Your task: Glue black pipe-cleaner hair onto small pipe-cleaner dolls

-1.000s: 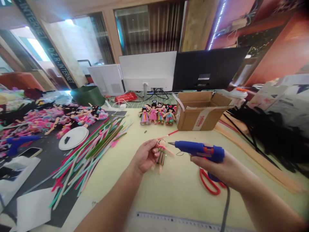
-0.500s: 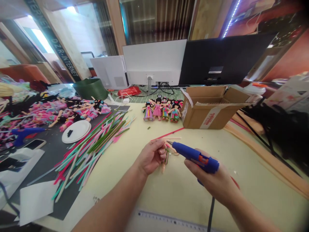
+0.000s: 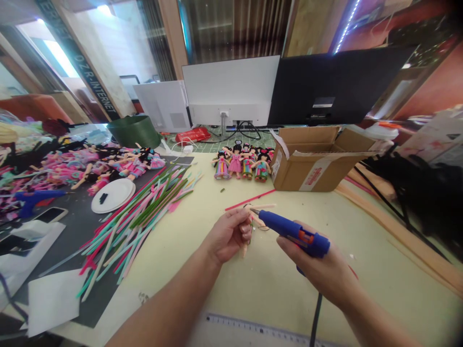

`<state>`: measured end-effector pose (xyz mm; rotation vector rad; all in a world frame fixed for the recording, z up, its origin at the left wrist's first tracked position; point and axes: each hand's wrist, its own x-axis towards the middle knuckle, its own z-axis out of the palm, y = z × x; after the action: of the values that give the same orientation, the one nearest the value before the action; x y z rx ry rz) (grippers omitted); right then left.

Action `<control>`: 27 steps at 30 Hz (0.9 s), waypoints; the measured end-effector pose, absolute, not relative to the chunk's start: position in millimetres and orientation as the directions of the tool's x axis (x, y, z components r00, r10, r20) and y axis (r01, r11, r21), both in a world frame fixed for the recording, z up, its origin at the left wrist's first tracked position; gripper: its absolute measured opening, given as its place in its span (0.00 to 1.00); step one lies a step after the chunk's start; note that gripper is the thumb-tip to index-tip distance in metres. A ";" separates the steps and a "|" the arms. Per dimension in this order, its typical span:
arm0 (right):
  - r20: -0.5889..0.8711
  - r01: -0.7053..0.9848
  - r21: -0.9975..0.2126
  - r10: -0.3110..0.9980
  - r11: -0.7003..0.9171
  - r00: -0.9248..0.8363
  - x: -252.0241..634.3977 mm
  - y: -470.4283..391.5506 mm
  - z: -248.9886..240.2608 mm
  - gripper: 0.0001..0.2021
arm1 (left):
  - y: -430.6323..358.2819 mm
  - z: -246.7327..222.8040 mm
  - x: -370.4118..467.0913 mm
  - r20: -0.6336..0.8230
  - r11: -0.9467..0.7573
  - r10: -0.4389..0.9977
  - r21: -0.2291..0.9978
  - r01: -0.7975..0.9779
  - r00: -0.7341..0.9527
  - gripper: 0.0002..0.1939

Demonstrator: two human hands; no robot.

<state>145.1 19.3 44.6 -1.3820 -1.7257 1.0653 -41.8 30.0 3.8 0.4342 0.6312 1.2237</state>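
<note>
Near the middle of the table, my left hand (image 3: 231,233) is closed around a small, partly made doll (image 3: 258,219). Its pale limbs stick out past my fingers; most of its body is hidden by them. My right hand (image 3: 325,270) grips a blue glue gun (image 3: 292,231) with an orange part on its side. The gun's metal nozzle points left and reaches the doll close to my left thumb; whether it touches cannot be made out. A thin red stem (image 3: 249,199) lies on the table just behind my left hand.
Finished dolls (image 3: 237,164) stand beside an open cardboard box (image 3: 307,171). Loose coloured stems (image 3: 144,217) and a white round lid (image 3: 114,195) lie to the left, near a doll pile (image 3: 130,161) and a second glue gun (image 3: 32,200). A ruler (image 3: 249,327) lies in front.
The doll has turned slightly in my left hand, with more of its dark top and a pale limb now showing. The glue gun stays nearly where it was.
</note>
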 end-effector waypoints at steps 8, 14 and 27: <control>-0.009 0.453 -0.888 0.982 0.078 -0.188 144.2 17.4 49.7 0.11 | 30.0 6.2 -41.1 -0.206 0.294 0.956 0.643 -0.707 0.210 0.12; -0.003 0.455 -0.887 0.984 0.080 -0.179 144.1 16.7 49.8 0.11 | 29.9 5.2 -41.7 -0.198 0.287 0.958 0.654 -0.700 0.208 0.12; 0.002 0.487 -0.870 0.987 0.081 -0.160 143.5 17.1 48.0 0.11 | 29.5 2.2 -42.5 -0.186 0.273 0.962 0.651 -0.708 0.199 0.10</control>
<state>143.5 17.1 48.0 -1.4661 -1.7249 1.0024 -42.5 29.5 2.2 0.4782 0.6367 1.2315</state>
